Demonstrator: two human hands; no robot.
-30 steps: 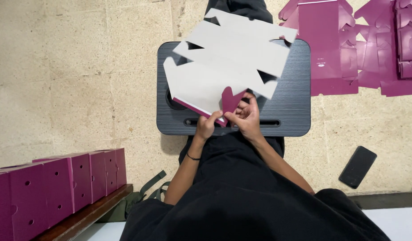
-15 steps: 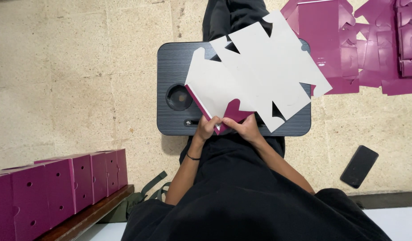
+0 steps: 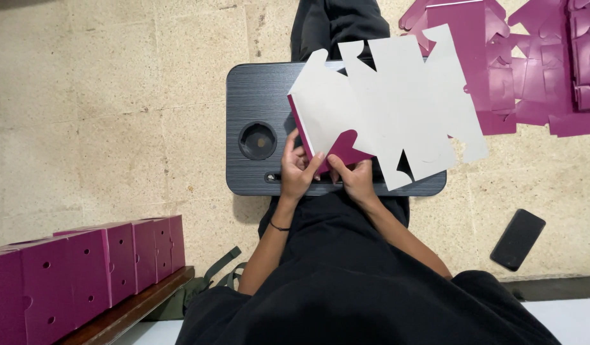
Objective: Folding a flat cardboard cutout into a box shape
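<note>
Landmark = dark lap tray [image 3: 256, 96], sitting across the person's legs. Flat die-cut carton blank [image 3: 384, 108], white side up w/ magenta underside, lies over the tray's right half and overhangs its far and right edges. Left hand [image 3: 299, 169] at tray's near edge, centre: fingers clamped on the blank's near-left corner, thumb on top of the white face. Right hand [image 3: 352, 179] just right of it, touching the magenta flap [image 3: 346, 148] folded up there, fingers pinched on the flap's near edge. Hands nearly touching. Round cup recess [image 3: 257, 140] on tray's left part, uncovered. Right of tray on floor: pile of flat magenta blanks [image 3: 537, 70]. Near-right of tray: black phone [image 3: 517, 239] on floor. Near-left of tray: row of assembled magenta boxes [image 3: 84, 268] on a wooden bench [image 3: 135, 306].
</note>
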